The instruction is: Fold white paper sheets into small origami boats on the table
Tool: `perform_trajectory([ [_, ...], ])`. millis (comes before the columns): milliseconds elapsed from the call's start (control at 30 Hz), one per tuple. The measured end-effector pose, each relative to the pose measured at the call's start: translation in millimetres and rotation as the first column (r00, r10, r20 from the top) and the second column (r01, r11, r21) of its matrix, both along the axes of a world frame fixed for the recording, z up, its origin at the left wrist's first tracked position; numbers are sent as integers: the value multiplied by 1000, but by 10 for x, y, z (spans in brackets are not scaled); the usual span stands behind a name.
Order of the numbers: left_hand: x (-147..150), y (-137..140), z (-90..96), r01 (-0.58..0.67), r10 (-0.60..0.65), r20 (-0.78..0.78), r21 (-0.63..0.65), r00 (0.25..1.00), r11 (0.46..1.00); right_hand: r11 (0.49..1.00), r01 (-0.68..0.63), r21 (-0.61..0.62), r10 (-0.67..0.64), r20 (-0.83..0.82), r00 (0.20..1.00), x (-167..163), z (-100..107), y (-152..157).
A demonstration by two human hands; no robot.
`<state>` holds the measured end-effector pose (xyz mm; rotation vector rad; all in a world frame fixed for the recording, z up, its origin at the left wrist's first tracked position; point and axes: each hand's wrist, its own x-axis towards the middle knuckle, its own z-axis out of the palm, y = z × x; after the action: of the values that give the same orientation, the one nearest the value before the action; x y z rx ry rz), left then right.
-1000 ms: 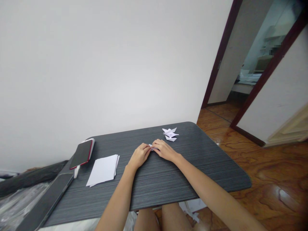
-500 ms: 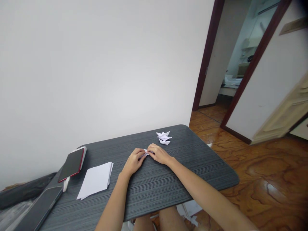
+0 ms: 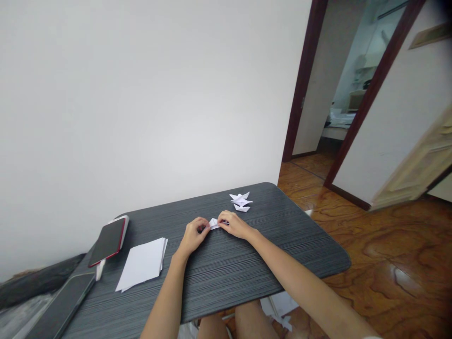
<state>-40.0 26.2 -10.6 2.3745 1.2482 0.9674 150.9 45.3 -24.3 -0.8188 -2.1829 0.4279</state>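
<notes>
Between my hands, just above or on the dark table (image 3: 226, 263), is a small folded white paper boat (image 3: 213, 223) with a pointed middle. My left hand (image 3: 195, 234) pinches its left end between thumb and fingers. On the other end, my right hand (image 3: 233, 223) is closed, its fingertips covering that part of the paper. Just beyond the right hand lie several finished folded paper boats (image 3: 241, 201), bunched close together. To the left of my left forearm rests a loose stack of white paper sheets (image 3: 143, 264).
A dark tablet with a red edge (image 3: 108, 240) lies at the table's far left, with a dark phone-like slab (image 3: 63, 306) nearer me. The white wall (image 3: 158, 103) borders the table's far side. A doorway (image 3: 335, 94) stands beyond the right end, over wooden flooring (image 3: 381, 245).
My hands have drawn slightly apart, the left one shifting left, so more of the folded paper's middle shows. The view has shifted a little.
</notes>
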Motion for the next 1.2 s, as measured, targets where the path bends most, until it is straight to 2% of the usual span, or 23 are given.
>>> perform_trajectory([
  [367, -56, 15, 40, -9, 3, -69, -87, 998, 996, 998, -46, -41, 49, 78, 996, 158, 43, 11],
  [600, -122, -21, 102, 40, -44, -21, -146, 999, 988, 999, -30, -33, 32, 65, 997, 159, 11, 44],
  [1200, -138, 1, 80, 56, -55, 16, -150, 998, 987, 998, -4, -56, 7, 43, 999, 151, -7, 66],
])
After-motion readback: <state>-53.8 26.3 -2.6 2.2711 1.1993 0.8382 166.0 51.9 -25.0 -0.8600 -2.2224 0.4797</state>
